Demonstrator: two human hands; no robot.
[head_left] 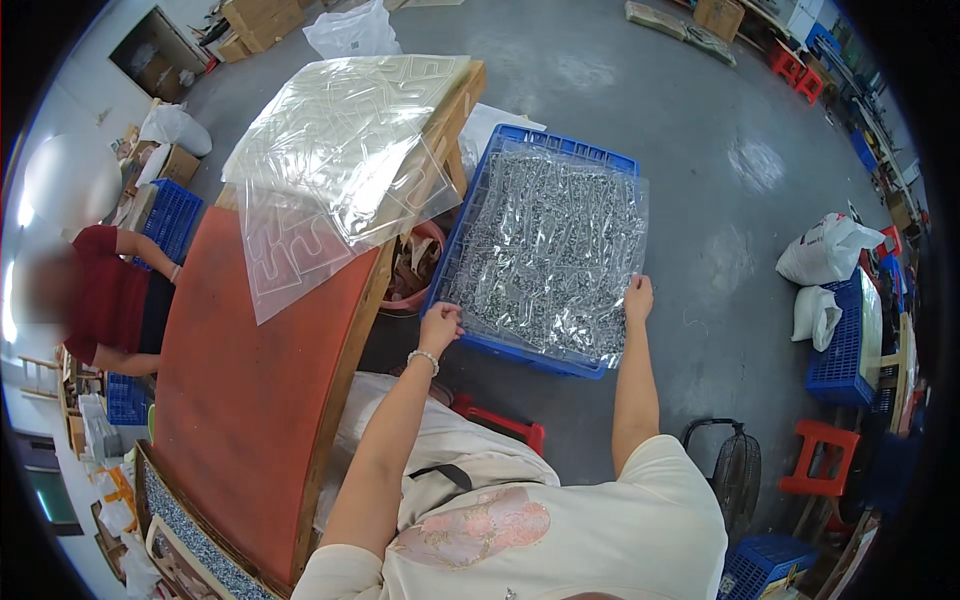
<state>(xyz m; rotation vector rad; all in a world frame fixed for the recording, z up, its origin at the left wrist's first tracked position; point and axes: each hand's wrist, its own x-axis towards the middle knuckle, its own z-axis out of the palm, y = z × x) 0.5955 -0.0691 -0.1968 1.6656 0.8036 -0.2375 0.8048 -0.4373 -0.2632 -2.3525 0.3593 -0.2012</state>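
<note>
A clear moulded plastic tray sheet (545, 250) filled with many small silvery parts lies over a blue plastic crate (470, 215) on the floor. My left hand (440, 327) pinches the sheet's near left corner, a bead bracelet on its wrist. At the near right corner, my right hand (637, 297) grips the sheet's edge. Both arms reach forward from the lower edge.
A red-topped wooden table (250, 370) stands at left with empty clear tray sheets (340, 160) stacked at its far end. A person in red sits beyond it. A red stool (815, 455), a fan (735, 470), blue crates (840, 355) and white sacks (825, 250) stand at right.
</note>
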